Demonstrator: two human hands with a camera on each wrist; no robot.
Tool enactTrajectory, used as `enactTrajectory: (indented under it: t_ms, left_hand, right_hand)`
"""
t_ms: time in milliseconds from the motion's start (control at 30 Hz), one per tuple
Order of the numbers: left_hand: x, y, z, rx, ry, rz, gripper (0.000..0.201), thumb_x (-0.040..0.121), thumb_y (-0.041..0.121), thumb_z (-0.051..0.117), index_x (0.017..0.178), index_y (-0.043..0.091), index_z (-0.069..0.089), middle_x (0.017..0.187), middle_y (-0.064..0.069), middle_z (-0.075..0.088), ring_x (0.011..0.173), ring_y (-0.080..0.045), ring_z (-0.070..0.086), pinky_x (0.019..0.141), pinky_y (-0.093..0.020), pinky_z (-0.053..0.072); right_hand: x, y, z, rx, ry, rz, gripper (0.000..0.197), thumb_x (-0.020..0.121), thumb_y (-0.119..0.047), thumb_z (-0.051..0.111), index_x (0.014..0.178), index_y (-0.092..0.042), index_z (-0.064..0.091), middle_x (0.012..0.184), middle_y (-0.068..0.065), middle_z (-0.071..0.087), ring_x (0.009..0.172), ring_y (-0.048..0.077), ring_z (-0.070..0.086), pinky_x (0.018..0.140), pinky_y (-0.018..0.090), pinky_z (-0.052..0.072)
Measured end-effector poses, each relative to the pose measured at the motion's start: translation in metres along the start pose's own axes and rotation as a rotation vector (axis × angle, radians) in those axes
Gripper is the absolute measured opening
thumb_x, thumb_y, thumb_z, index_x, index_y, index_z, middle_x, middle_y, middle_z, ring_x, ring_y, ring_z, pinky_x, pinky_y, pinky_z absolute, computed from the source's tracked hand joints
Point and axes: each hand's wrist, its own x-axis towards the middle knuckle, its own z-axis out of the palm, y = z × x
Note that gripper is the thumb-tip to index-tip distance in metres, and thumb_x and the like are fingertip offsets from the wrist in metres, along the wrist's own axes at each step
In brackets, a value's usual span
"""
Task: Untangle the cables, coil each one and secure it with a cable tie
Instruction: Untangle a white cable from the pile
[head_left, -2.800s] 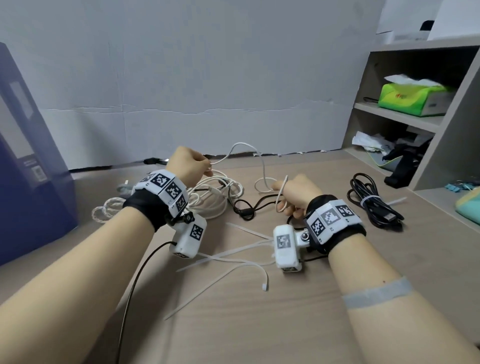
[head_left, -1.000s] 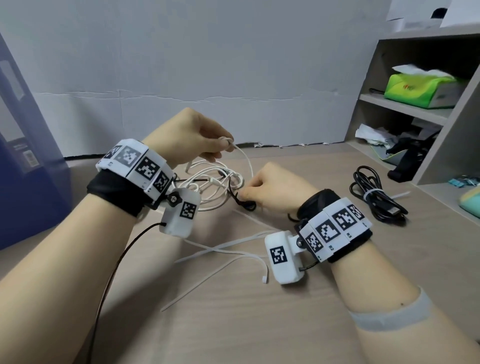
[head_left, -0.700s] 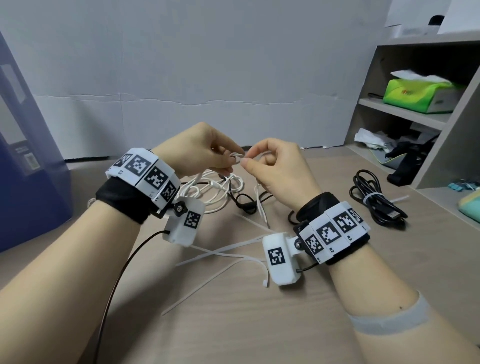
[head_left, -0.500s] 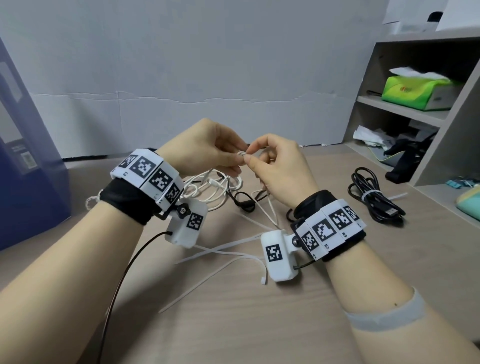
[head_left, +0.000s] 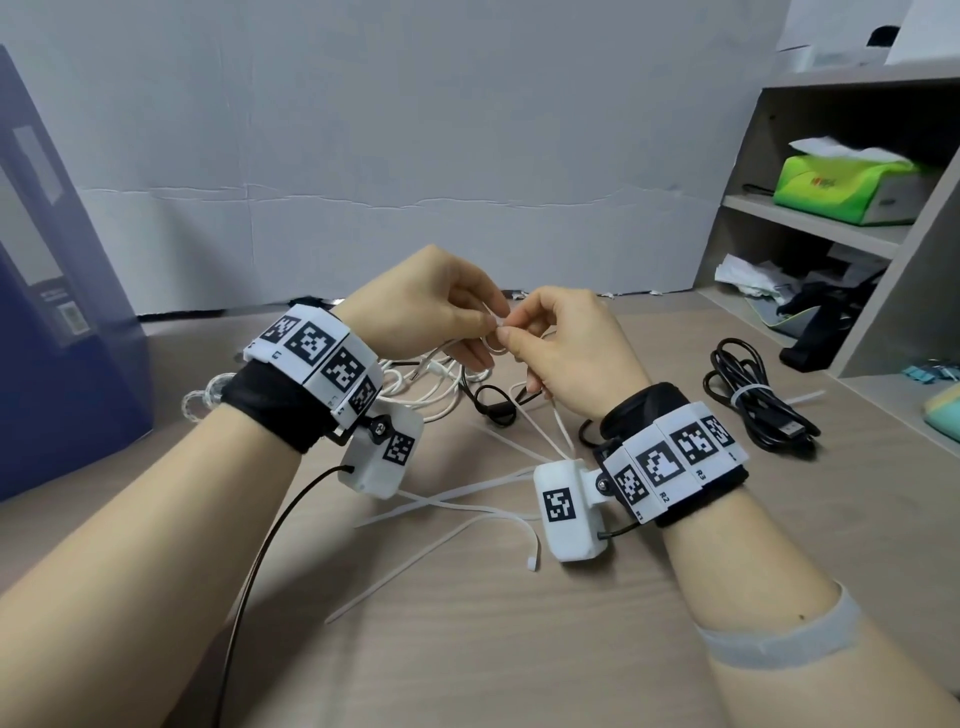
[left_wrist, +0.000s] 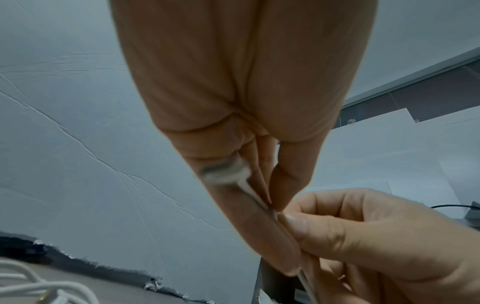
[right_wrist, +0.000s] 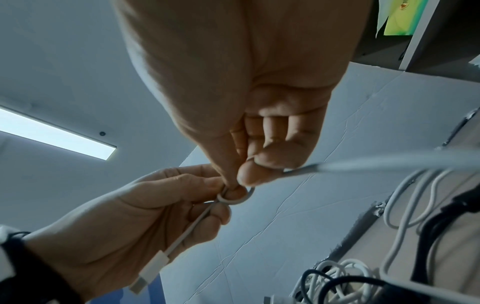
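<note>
Both hands are raised above the desk and meet on one thin white cable (right_wrist: 235, 200), which forms a small tight loop between the fingertips. My left hand (head_left: 441, 306) pinches the cable near its end; its white USB plug (right_wrist: 149, 271) lies in that palm. My right hand (head_left: 561, 343) pinches the same cable at the loop, and the rest trails down to the desk. Below lies a tangle of white cables (head_left: 431, 384) mixed with a black cable (head_left: 493, 410). Several loose white cable ties (head_left: 457, 514) lie on the desk near my wrists.
A coiled black cable (head_left: 753, 410) bound with a white tie lies at the right. A shelf unit (head_left: 831, 218) with a green tissue box (head_left: 852, 182) stands behind it. A dark blue box (head_left: 52, 322) stands at the left, a white wall behind.
My left hand lifted the white cable's end off the desk. My right hand left the tangle, rose to meet it, and both now pinch a small loop in the cable.
</note>
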Motion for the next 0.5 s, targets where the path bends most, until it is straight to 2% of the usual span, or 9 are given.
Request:
enactTrajectory:
  t_ms: [100, 200, 367, 500]
  left_hand:
    - [-0.0008, 0.0029, 0.0024, -0.004, 0.019, 0.002, 0.015, 0.095, -0.007, 0.058, 0.106, -0.009, 0.066, 0.088, -0.023, 0.075, 0.078, -0.035, 0.076, 0.074, -0.04, 0.064]
    - [-0.0011, 0.0061, 0.0054, -0.021, 0.034, -0.009, 0.015, 0.095, -0.009, 0.054, 0.101, -0.013, 0.068, 0.088, -0.026, 0.074, 0.076, -0.031, 0.076, 0.073, -0.037, 0.064]
    - [-0.0002, 0.0081, 0.007, -0.075, 0.061, -0.072, 0.019, 0.097, -0.009, 0.048, 0.104, -0.016, 0.064, 0.087, -0.027, 0.073, 0.075, -0.032, 0.077, 0.07, -0.035, 0.064]
    - [-0.001, 0.0097, 0.0057, -0.099, 0.084, -0.099, 0.018, 0.097, -0.008, 0.047, 0.103, -0.015, 0.062, 0.087, -0.027, 0.074, 0.075, -0.033, 0.076, 0.066, -0.033, 0.063]
  right_hand:
    - [0.0004, 0.0018, -0.0016, -0.086, 0.016, -0.027, 0.011, 0.093, -0.018, 0.068, 0.087, -0.011, 0.064, 0.061, -0.001, 0.062, 0.043, 0.016, 0.062, 0.041, 0.019, 0.043]
    - [-0.0003, 0.0017, -0.0026, -0.13, 0.039, -0.047, 0.013, 0.095, -0.02, 0.066, 0.087, -0.011, 0.061, 0.054, -0.006, 0.058, 0.039, 0.01, 0.059, 0.044, 0.017, 0.042]
    - [0.0008, 0.0022, -0.0013, -0.074, 0.079, -0.023, 0.012, 0.099, -0.02, 0.06, 0.092, -0.011, 0.057, 0.058, 0.001, 0.059, 0.037, 0.013, 0.057, 0.038, 0.026, 0.045]
    - [0.0004, 0.0019, -0.0007, -0.03, 0.103, -0.004, 0.011, 0.101, -0.019, 0.055, 0.095, -0.011, 0.056, 0.064, 0.006, 0.062, 0.034, 0.01, 0.056, 0.037, 0.024, 0.043]
